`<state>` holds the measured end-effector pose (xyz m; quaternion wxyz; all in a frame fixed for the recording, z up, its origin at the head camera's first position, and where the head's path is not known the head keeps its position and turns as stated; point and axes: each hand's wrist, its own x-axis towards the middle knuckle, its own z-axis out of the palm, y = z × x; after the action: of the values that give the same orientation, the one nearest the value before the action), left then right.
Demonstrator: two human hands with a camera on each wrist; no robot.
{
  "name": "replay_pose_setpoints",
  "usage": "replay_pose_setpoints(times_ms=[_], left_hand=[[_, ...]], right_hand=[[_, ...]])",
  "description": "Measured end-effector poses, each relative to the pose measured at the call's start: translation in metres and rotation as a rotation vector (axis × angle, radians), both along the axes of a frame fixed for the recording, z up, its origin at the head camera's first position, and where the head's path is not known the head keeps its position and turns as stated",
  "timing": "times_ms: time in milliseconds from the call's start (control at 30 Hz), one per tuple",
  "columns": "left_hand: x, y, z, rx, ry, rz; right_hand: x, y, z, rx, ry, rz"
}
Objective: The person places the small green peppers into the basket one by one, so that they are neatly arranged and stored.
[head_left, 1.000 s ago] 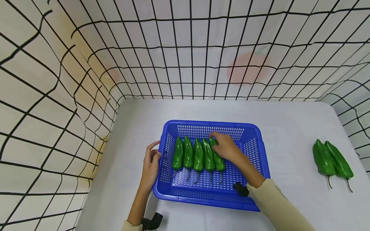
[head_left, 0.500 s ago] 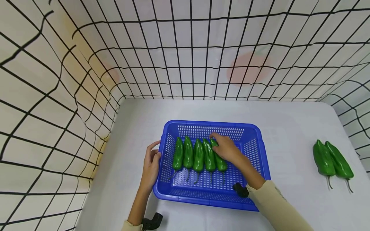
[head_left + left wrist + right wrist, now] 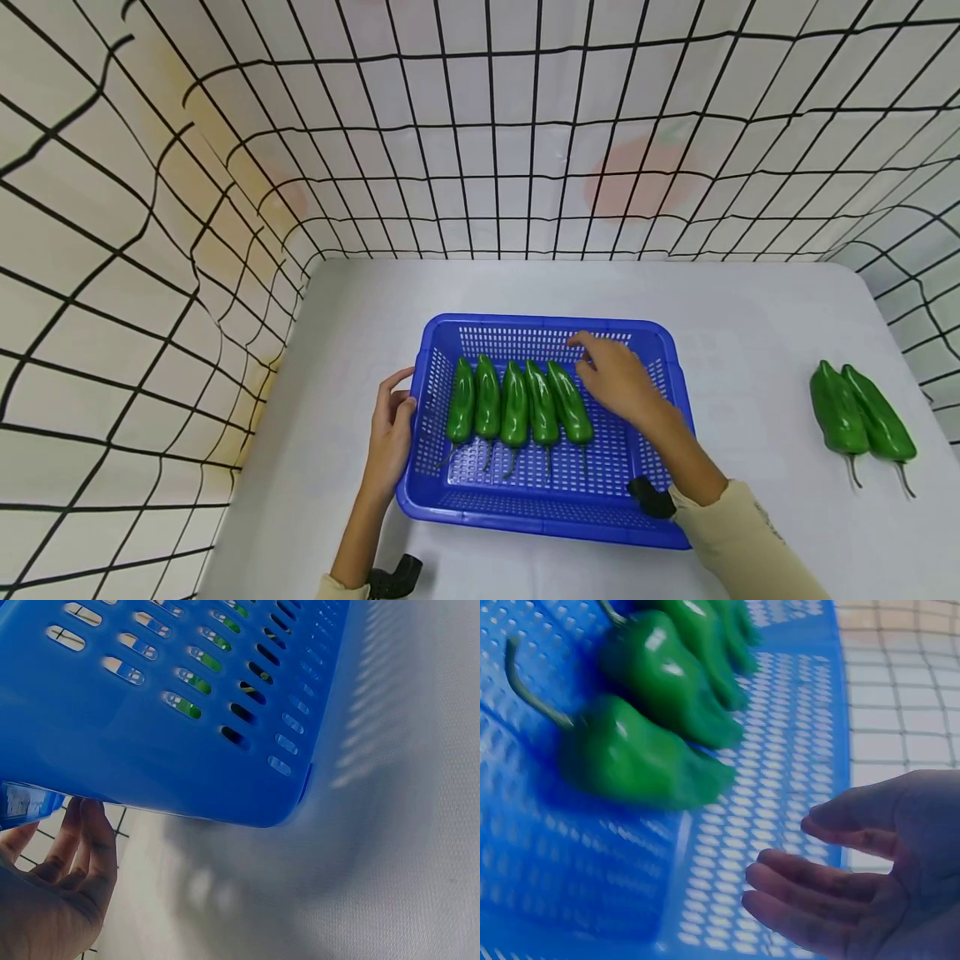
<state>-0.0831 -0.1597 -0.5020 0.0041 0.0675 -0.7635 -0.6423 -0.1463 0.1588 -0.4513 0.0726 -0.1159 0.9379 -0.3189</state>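
Note:
Several green peppers [image 3: 515,408] lie side by side in a blue plastic basket [image 3: 540,527], stems toward the person. My left hand [image 3: 392,429] touches the basket's left rim from outside; the left wrist view shows its fingertips [image 3: 94,810] at the rim's edge. Inside the basket, my right hand [image 3: 618,379] is raised to the right of the rightmost pepper [image 3: 572,408], holding nothing. In the right wrist view that hand's fingers are spread apart from the nearest pepper [image 3: 637,761].
Two more green peppers [image 3: 838,412] lie on the white table [image 3: 757,333] at the right. Black wire mesh [image 3: 495,150] stands along the back and both sides. Dark devices [image 3: 651,497] sit at both wrists.
My right hand has let go of the rightmost pepper and moved right. That pepper shifted slightly right and now tilts away from its neighbour. The left hand has stayed at the rim.

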Motion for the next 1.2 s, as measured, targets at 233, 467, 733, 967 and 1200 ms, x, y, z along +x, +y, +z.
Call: replay_pose_setpoints(times_ms=[233, 467, 733, 967, 1200], left_hand=[[-0.001, -0.002, -0.013, -0.005, 0.025, 0.005], [0.005, 0.008, 0.026, -0.009, -0.015, -0.008], [0.005, 0.008, 0.026, -0.009, -0.021, -0.008], [0.005, 0.005, 0.023, -0.013, -0.014, -0.004], [0.0, 0.0, -0.006, -0.003, 0.0, 0.009]], right_hand=[[0.002, 0.049, 0.03, -0.033, 0.079, -0.105], [0.005, 0.107, 0.039, -0.003, 0.132, -0.256], [0.013, 0.178, 0.027, 0.09, 0.076, -0.348], [0.018, 0.237, 0.001, 0.167, -0.025, -0.408], [0.028, 0.272, -0.021, 0.243, -0.083, -0.52]])
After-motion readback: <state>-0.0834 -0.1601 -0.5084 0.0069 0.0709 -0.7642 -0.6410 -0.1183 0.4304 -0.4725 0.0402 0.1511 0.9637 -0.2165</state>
